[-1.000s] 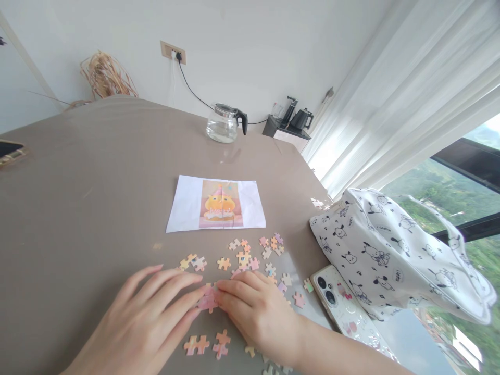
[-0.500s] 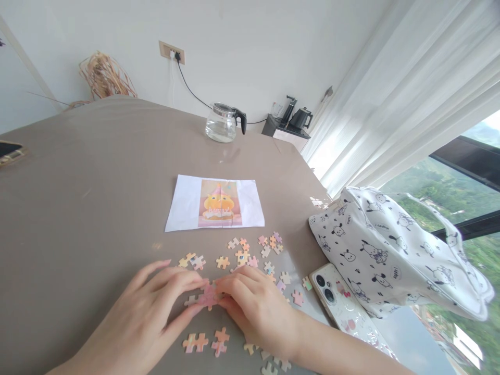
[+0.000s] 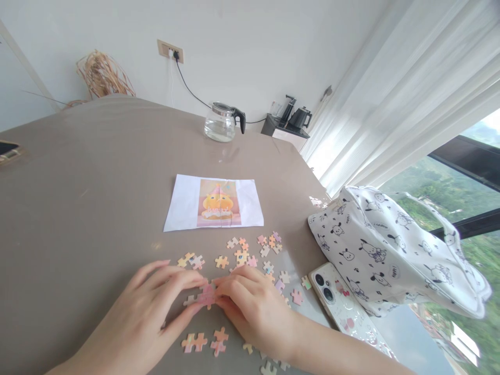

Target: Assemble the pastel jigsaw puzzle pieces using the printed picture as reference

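On the table, a small cluster of pink jigsaw puzzle pieces [image 3: 207, 295] lies between my two hands. My left hand [image 3: 142, 307] pinches its left side with thumb and index finger, the other fingers arched. Closed against the right side are the fingertips of my right hand [image 3: 255, 304], which partly hide that edge. Just below are two joined groups of pieces, an orange pair [image 3: 194, 342] and a pink-orange pair [image 3: 219, 341]. Loose puzzle pieces [image 3: 241, 257] are scattered above and to the right, and some lie partly under my right forearm.
Beyond the pieces lies a white sheet with a cartoon cake picture [image 3: 219, 203]. A glass jug [image 3: 220, 125] of clear liquid stands farther back. To the right are a phone [image 3: 347, 307] and a white printed bag [image 3: 375, 250]; another phone [image 3: 8, 151] is at the far left.
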Demonstrator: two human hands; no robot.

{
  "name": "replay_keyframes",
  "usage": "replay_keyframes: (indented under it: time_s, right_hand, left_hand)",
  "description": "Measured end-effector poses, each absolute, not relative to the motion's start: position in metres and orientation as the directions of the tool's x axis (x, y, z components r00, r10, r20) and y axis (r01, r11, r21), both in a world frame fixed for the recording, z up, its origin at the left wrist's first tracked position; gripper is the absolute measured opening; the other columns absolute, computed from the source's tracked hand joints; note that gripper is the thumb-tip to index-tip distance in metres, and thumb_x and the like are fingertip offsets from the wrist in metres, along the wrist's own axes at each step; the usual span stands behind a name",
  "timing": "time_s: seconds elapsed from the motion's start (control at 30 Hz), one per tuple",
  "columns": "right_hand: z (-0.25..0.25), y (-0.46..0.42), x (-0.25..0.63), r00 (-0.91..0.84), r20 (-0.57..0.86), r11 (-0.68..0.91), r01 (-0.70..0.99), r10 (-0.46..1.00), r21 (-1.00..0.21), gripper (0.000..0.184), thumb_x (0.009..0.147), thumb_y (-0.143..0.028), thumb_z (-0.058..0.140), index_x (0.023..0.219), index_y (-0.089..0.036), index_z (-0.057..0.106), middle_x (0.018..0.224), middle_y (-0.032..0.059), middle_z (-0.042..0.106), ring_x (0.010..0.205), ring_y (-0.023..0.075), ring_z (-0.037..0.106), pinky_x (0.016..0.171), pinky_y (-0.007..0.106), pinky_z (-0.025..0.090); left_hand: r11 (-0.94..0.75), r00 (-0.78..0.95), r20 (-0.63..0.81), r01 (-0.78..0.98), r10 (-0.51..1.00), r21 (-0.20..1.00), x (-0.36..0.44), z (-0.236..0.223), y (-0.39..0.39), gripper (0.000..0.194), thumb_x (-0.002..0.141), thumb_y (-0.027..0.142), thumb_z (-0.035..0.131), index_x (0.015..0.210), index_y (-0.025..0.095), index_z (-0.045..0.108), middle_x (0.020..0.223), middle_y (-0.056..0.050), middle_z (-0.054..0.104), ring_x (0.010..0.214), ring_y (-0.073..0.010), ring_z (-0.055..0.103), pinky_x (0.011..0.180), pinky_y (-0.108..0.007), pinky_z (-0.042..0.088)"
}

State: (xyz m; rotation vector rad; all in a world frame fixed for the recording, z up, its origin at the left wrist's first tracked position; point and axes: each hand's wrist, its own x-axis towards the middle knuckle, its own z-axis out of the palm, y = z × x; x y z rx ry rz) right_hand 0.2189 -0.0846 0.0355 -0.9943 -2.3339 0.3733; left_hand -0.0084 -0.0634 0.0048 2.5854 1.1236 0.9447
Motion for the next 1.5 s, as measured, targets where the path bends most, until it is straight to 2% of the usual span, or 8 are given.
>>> replay_keyframes:
  time_s: [0.23, 0.43, 0.53, 0.77, 1.27, 1.4, 1.5]
  right_hand:
    - [0.036, -0.085, 0.218, -0.560, 0.393, 0.684, 0.576, 0.729, -0.448, 0.016, 0.100, -0.013, 0.045, 0.101, -0.015, 0.061, 0.098, 0.0079, 0.072, 0.084, 0.0185, 0.060, 0.075, 0.031, 0.053]
    - [0.036, -0.085, 0.219, -0.587, 0.430, 0.726, 0.593, 0.686, -0.348, 0.019, 0.099, -0.012, 0.047, 0.109, -0.013, 0.064, 0.101, 0.0085, 0.073, 0.086, 0.0190, 0.061, 0.077, 0.032, 0.054]
    - [0.034, -0.085, 0.219, -0.576, 0.450, 0.728, 0.590, 0.683, -0.349, 0.018, 0.099, -0.013, 0.048, 0.106, -0.013, 0.064, 0.099, 0.0078, 0.073, 0.086, 0.0191, 0.061, 0.077, 0.032, 0.053]
    - [0.033, -0.085, 0.219, -0.564, 0.464, 0.727, 0.583, 0.683, -0.361, 0.013, 0.097, -0.013, 0.051, 0.097, -0.012, 0.064, 0.096, 0.0078, 0.072, 0.084, 0.0191, 0.060, 0.077, 0.030, 0.052]
    - [0.035, -0.088, 0.217, -0.614, 0.426, 0.737, 0.632, 0.665, -0.239, 0.012, 0.097, -0.014, 0.054, 0.093, -0.015, 0.066, 0.098, 0.0088, 0.072, 0.086, 0.0187, 0.062, 0.077, 0.030, 0.052]
    - [0.045, -0.084, 0.222, -0.563, 0.463, 0.714, 0.644, 0.685, -0.274, 0.014, 0.098, -0.016, 0.052, 0.094, -0.015, 0.066, 0.102, 0.0090, 0.072, 0.084, 0.0184, 0.062, 0.074, 0.031, 0.053]
    - [0.066, -0.074, 0.239, -0.476, 0.539, 0.682, 0.674, 0.695, -0.283, 0.014, 0.098, -0.014, 0.052, 0.098, -0.016, 0.066, 0.104, 0.0093, 0.072, 0.086, 0.0192, 0.063, 0.077, 0.035, 0.054]
  left_hand:
    - [-0.733, 0.562, 0.488, 0.611, 0.667, 0.298, -0.008, 0.009, -0.064, 0.016, 0.099, 0.038, 0.050, 0.107, 0.027, 0.059, 0.099, 0.004, 0.068, 0.092, -0.0205, 0.061, 0.099, -0.040, 0.033]
    - [-0.748, 0.581, 0.498, 0.615, 0.643, 0.249, -0.010, 0.007, -0.065, 0.016, 0.098, 0.035, 0.052, 0.109, 0.026, 0.059, 0.102, 0.002, 0.068, 0.094, -0.0211, 0.058, 0.099, -0.042, 0.032]
    - [-0.753, 0.589, 0.499, 0.614, 0.636, 0.235, -0.011, 0.006, -0.065, 0.016, 0.098, 0.033, 0.053, 0.110, 0.026, 0.060, 0.102, 0.002, 0.067, 0.095, -0.0211, 0.057, 0.100, -0.042, 0.032]
    - [-0.746, 0.582, 0.492, 0.618, 0.647, 0.250, -0.010, 0.005, -0.066, 0.017, 0.097, 0.036, 0.054, 0.110, 0.026, 0.059, 0.102, 0.002, 0.067, 0.094, -0.0217, 0.058, 0.099, -0.041, 0.033]
    - [-0.761, 0.569, 0.530, 0.588, 0.629, 0.272, -0.009, 0.009, -0.063, 0.015, 0.099, 0.032, 0.049, 0.109, 0.027, 0.059, 0.101, 0.002, 0.067, 0.092, -0.0206, 0.060, 0.096, -0.039, 0.035]
    - [-0.758, 0.565, 0.532, 0.594, 0.631, 0.269, -0.010, 0.009, -0.063, 0.018, 0.099, 0.037, 0.051, 0.111, 0.028, 0.059, 0.102, 0.003, 0.068, 0.092, -0.0207, 0.062, 0.096, -0.040, 0.037]
    - [-0.732, 0.510, 0.547, 0.595, 0.664, 0.333, -0.007, 0.016, -0.068, 0.017, 0.098, 0.029, 0.052, 0.113, 0.029, 0.058, 0.102, 0.006, 0.070, 0.092, -0.0196, 0.063, 0.099, -0.041, 0.036]
